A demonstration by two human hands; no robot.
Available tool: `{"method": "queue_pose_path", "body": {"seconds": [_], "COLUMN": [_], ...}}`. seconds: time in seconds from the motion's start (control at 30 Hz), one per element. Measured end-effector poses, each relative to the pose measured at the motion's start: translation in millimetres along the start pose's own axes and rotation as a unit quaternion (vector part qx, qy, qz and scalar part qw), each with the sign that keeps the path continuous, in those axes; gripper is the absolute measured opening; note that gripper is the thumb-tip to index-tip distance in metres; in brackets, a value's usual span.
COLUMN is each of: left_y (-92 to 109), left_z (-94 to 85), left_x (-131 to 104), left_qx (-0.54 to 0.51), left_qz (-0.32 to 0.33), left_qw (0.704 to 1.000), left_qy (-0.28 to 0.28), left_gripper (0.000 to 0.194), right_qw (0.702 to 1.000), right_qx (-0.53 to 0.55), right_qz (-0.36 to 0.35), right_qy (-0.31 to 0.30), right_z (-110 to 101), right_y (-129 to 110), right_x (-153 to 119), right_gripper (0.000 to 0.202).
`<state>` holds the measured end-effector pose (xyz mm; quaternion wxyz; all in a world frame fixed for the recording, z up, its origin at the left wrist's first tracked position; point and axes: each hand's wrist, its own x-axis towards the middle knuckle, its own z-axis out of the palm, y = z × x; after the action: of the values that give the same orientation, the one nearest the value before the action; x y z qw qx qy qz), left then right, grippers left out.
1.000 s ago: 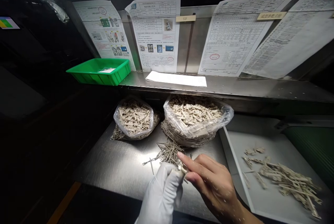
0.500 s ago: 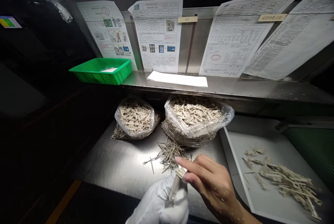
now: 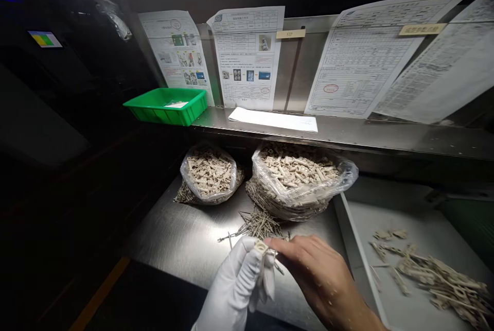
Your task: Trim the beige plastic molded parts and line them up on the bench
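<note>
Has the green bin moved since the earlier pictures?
No. The green bin keeps its place on the shelf, left of the white paper; the whole view has shifted instead.

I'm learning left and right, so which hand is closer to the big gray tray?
Right. The bare right hand is just beside the gray tray; the gloved left hand is farther off, past the right hand.

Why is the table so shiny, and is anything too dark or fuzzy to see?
In the head view, light glares off the metal table near the thin sticks; the far left side is almost black; the left hand's white glove looks very bright; the tiny print on the rightmost paper is too blurry to read.
</note>
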<state>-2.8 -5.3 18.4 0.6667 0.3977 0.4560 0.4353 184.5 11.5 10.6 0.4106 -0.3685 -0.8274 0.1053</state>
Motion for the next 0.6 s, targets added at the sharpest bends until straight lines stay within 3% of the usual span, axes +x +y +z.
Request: {"method": "queue_pose_path", "body": {"seconds": [0.17, 0.33, 0.5, 0.6], "left_y": [-9, -10, -13, -15], "left_z": [-1.3, 0.1, -4.2, -7.8], "left_x": [1, 1, 5, 9], "left_qx": [0.037, 0.080, 0.136, 0.184], "left_qz": [0.099, 0.151, 0.146, 0.153], "left_qw": [0.994, 0.985, 0.980, 0.971], "left_qy": [0.025, 0.030, 0.012, -0.001], "left_gripper": [0.045, 0.038, 0.039, 0.037], "right_qw": [0.996, 0.983, 0.922, 0.905], "right_qx": [0.061, 0.150, 0.264, 0.262], "right_qz": [0.050, 0.096, 0.260, 0.310], "right_qy": [-0.045, -0.051, -0.115, -0.125], "right_z": [-5, -11, -13, -12], "right_y": [2, 5, 11, 15], "right_x": [0, 3, 4, 5], "right_gripper": [0.038, 0.030, 0.026, 0.035]}}
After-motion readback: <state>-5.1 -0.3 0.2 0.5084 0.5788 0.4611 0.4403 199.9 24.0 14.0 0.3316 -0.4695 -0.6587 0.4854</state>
